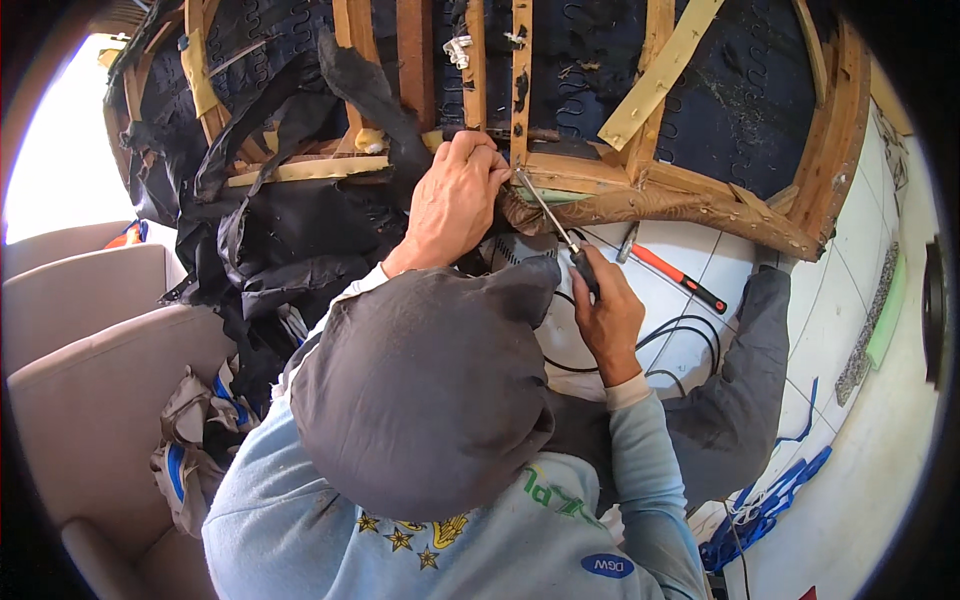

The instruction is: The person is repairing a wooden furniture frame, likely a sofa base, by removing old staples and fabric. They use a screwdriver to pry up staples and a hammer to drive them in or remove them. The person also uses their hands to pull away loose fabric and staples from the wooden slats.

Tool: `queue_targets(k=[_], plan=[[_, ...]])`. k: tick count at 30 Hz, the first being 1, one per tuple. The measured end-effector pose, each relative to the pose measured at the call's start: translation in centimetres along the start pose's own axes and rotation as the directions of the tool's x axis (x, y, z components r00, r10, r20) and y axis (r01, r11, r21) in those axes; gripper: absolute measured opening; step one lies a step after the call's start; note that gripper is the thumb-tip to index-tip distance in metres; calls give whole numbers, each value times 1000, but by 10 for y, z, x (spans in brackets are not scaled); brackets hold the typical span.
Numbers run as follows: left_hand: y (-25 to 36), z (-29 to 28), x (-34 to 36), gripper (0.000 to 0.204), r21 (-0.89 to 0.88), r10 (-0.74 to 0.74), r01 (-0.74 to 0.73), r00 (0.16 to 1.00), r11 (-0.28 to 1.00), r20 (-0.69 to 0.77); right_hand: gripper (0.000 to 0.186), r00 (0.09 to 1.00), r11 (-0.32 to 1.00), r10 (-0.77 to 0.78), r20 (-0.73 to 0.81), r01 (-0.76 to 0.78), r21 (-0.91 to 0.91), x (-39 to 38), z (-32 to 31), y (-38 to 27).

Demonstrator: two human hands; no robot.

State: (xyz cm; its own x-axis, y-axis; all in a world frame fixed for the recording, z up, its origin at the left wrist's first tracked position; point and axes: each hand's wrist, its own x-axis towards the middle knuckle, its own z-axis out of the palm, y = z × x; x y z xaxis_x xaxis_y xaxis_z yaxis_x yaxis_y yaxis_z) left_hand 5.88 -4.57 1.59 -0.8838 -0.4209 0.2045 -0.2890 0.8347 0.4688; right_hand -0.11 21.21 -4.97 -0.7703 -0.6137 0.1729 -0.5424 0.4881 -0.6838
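Note:
My left hand [455,200], fingers curled and pressed together, rests at the lower rail of a wooden furniture frame [570,172]; whatever it pinches is hidden. My right hand [610,320] grips the black handle of a screwdriver [550,212], whose long metal shaft reaches up to a narrow upright slat [520,90], just right of my left fingers. Patterned brown fabric [590,210] wraps the rail's edge. Torn black cloth [250,240] hangs from the frame at the left. A hammer with an orange-and-black handle [675,272] lies on the tiles beside my right hand.
Beige upholstered pieces [100,380] stand at the left, with fabric scraps [190,450] among them. A black cable [700,330] loops across the tiled floor [830,300]. Blue straps [760,510] lie at lower right. A green foam strip [885,310] lies along the right side.

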Motion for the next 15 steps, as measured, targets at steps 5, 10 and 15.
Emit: queue_targets(k=[5,10,15], plan=[[2,-2,2,16,-75,-69,70,997,995,20,49,997,976,-26,-73,10,-219,3,0,-4],[3,0,-2,15,-73,-62,61,998,995,-9,45,996,998,43,-82,-46,-35,-2,15,-3],[-1,4,-4,15,-75,-29,27,999,997,-25,39,992,990,76,-104,-63,124,-6,37,-3]])
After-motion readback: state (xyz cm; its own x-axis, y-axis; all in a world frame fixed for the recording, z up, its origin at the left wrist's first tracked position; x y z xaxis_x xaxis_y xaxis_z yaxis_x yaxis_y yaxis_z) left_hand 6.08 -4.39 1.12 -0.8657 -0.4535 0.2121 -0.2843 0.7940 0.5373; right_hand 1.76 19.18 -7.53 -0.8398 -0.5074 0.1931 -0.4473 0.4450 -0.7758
